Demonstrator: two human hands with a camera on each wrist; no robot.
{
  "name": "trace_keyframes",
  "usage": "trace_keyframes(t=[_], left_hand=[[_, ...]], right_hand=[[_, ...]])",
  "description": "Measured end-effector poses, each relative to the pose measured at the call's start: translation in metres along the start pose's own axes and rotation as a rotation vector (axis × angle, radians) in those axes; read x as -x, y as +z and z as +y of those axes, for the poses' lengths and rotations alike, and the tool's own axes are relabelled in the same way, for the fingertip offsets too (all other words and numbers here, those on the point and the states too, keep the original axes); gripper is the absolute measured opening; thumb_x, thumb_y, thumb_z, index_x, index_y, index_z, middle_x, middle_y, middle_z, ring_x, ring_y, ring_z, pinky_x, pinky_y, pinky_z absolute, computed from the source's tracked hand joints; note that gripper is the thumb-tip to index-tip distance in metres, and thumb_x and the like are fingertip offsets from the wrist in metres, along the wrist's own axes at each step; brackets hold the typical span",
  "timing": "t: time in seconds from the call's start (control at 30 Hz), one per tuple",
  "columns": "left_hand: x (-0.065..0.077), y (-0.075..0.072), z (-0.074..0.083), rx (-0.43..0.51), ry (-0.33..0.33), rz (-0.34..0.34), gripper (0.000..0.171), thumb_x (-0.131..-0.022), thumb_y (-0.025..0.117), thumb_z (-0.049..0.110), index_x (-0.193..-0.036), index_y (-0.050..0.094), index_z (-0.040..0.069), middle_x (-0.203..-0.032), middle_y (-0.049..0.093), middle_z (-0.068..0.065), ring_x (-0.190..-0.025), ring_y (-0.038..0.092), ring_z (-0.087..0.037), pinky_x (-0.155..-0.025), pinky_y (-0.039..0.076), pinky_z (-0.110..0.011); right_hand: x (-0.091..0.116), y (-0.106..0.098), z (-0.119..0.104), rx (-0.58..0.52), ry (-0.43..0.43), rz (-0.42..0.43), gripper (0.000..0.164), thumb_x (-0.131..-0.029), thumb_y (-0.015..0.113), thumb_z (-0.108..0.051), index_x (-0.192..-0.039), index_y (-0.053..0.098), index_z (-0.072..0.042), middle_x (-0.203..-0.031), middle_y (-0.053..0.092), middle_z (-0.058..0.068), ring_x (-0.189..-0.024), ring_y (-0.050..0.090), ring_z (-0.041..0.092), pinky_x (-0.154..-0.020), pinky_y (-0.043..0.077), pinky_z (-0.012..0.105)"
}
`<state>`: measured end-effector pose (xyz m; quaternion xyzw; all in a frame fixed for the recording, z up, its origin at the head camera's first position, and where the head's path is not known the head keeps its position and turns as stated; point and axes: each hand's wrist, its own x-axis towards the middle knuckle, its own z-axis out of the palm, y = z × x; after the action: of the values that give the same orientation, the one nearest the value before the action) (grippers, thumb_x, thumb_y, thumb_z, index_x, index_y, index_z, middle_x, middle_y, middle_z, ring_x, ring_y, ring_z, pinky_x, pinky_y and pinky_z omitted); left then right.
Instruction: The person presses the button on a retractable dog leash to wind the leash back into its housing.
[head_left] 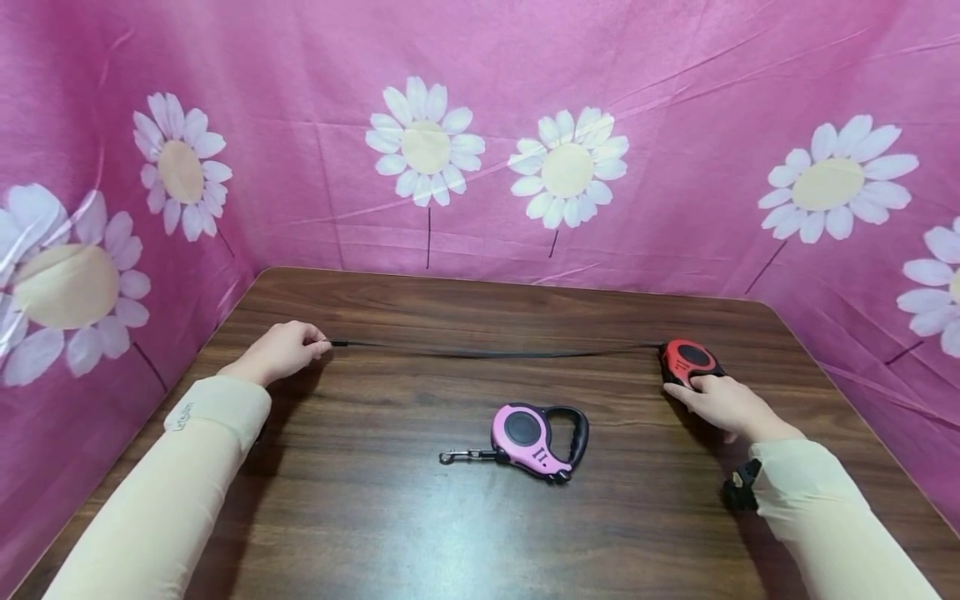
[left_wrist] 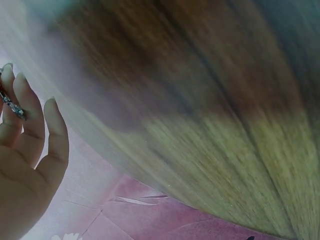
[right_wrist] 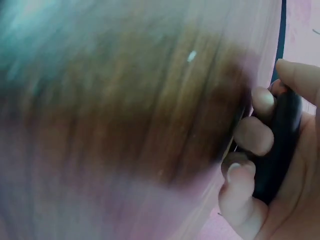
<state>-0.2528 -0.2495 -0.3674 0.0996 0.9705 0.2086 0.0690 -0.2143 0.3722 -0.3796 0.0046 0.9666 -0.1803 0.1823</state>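
My right hand [head_left: 729, 406] grips the black handle [right_wrist: 285, 145] of a red and black retractable leash [head_left: 690, 357] at the right side of the table. From its casing a thin dark strap [head_left: 510, 355] runs out across to the left, sagging slightly in the middle. At the strap's far end, my left hand [head_left: 283, 352] pinches the metal clip [left_wrist: 14, 106], which shows between the fingers in the left wrist view. A pink and black retractable leash [head_left: 558, 463] lies nearer, between the hands, its short metal clip [head_left: 457, 456] pointing left.
The brown wood-grain table [head_left: 360, 533] has rounded far corners. A pink cloth [head_left: 480, 42] with white daisies hangs close behind it and along both sides. Light glares off the table's near middle.
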Motion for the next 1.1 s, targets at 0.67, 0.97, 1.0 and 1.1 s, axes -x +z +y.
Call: trace_keyframes(t=[0.67,0.97,1.0,1.1], left_hand=[[0.0042,-0.0074,0.0029,-0.076,-0.126,-0.044,0.033,-0.100,0.052,0.034,-0.113,0.068,0.009,-0.115,0.068,-0.018,-0.112,0.059,-0.041,-0.083,0.044,-0.066],[0.0063,-0.0099,0.0061,-0.093,-0.130,-0.018,0.033,-0.100,0.052,0.034,-0.115,0.069,0.010,-0.119,0.067,-0.018,-0.117,0.058,-0.044,-0.085,0.042,-0.069],[0.0062,-0.0099,0.0062,-0.092,-0.130,-0.013,0.033,-0.100,0.052,0.034,-0.114,0.069,0.010,-0.119,0.068,-0.018,-0.116,0.058,-0.044,-0.084,0.042,-0.069],[0.0065,-0.0102,0.0065,-0.097,-0.135,-0.001,0.033,-0.100,0.052,0.035,-0.114,0.069,0.011,-0.118,0.068,-0.017,-0.116,0.059,-0.044,-0.084,0.042,-0.069]], right_hand=[[0.0049,-0.0022,-0.0003,0.151,0.095,0.250,0.074,-0.090,0.031,-0.080,-0.069,0.058,-0.014,-0.073,0.062,0.012,-0.066,0.058,0.024,-0.050,0.038,0.036],[0.0075,-0.0043,-0.0049,0.144,0.120,0.342,0.075,-0.088,0.034,-0.082,-0.074,0.065,-0.015,-0.086,0.067,0.023,-0.073,0.064,0.033,-0.051,0.038,0.040],[0.0079,-0.0043,-0.0054,0.146,0.126,0.358,0.077,-0.088,0.033,-0.082,-0.079,0.068,-0.014,-0.091,0.067,0.027,-0.075,0.064,0.036,-0.051,0.038,0.041],[0.0082,-0.0037,-0.0072,0.148,0.150,0.401,0.084,-0.087,0.032,-0.084,-0.099,0.072,-0.011,-0.105,0.064,0.035,-0.080,0.065,0.042,-0.050,0.038,0.041]])
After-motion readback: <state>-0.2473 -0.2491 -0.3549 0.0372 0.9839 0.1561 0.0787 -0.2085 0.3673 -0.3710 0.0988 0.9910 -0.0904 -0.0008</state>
